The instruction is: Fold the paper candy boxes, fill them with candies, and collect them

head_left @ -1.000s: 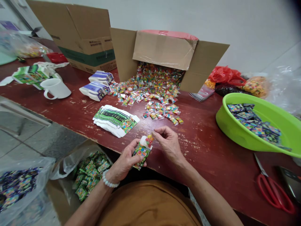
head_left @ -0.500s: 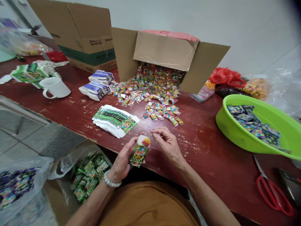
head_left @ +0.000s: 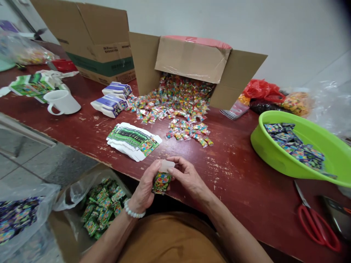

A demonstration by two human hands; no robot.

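My left hand (head_left: pixel 144 186) is wrapped round a small green printed candy box (head_left: pixel 161 182) just off the table's front edge. The box's white top flap (head_left: pixel 166 166) stands up, and my right hand (head_left: pixel 189 178) pinches that flap between thumb and fingers. No candy shows at the box's mouth. A fanned stack of flat green cartons (head_left: pixel 134 140) lies beyond my left hand. Past my right hand are loose wrapped candies (head_left: pixel 189 129), spread out from a tipped cardboard carton (head_left: pixel 192 60) filled with more of them.
A green basin (head_left: pixel 290 170) with dark packets and red-handled scissors (head_left: pixel 315 223) are on the right. On the left stand a white mug (head_left: pixel 62 102) and purple boxes (head_left: pixel 109 105). Below the table edge, a lined carton (head_left: pixel 64 226) holds green packs (head_left: pixel 104 204).
My right hand has moved left onto the box and taken hold of its flap. The candies that showed at the mouth are now out of sight.
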